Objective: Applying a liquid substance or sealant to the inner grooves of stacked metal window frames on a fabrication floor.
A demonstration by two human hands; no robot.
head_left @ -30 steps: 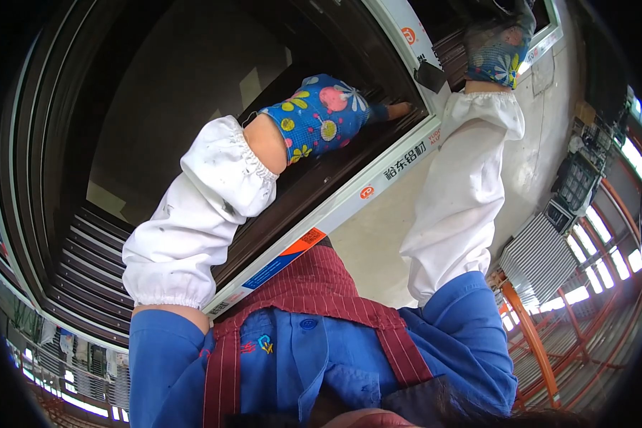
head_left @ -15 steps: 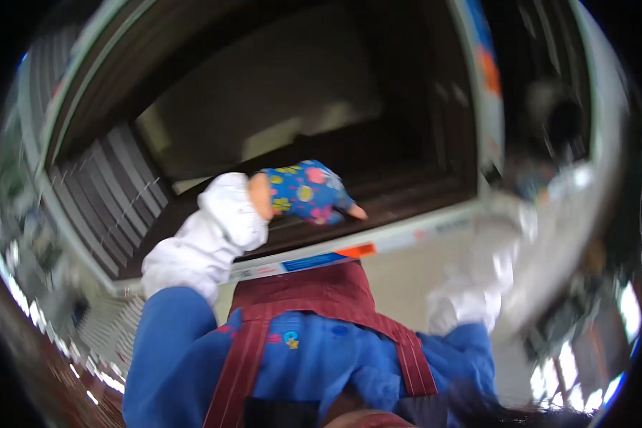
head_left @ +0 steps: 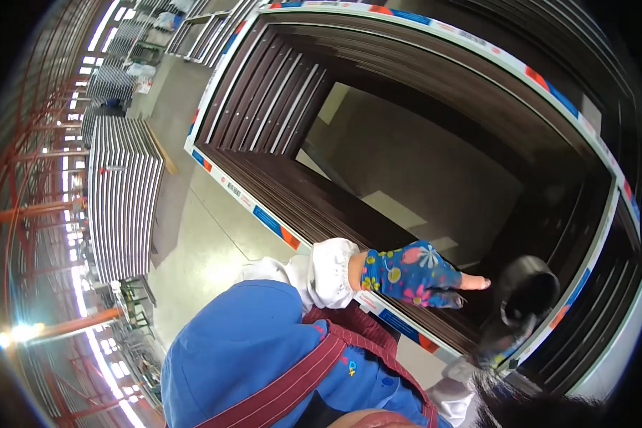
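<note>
My left hand [head_left: 415, 274], in a blue flowered glove with bare fingertips, reaches over the near side of a stack of dark brown rectangular frames [head_left: 264, 208]. Its fingers stretch forward, apart from the round thing on the right, and nothing shows in them. At the near right corner my right hand [head_left: 505, 344], in a similar glove, is blurred. A dark, hollow, ring-shaped roll [head_left: 508, 294] sits at its fingers and appears held by it; how the fingers wrap it is hidden. The top frame has a white edge with blue and orange strips.
Another stack of dark frames [head_left: 598, 324] stands close by on the right. Off to the left, a pile of striped pale profiles [head_left: 121, 203] lies on the grey floor [head_left: 200, 232]. More frames [head_left: 210, 36] lean at the far left. Red steel beams [head_left: 32, 212] line the hall.
My view has swung, so the frame stack now sits tilted and further right. My left hand has moved along the near side toward the right corner, closer to the dark roll.
</note>
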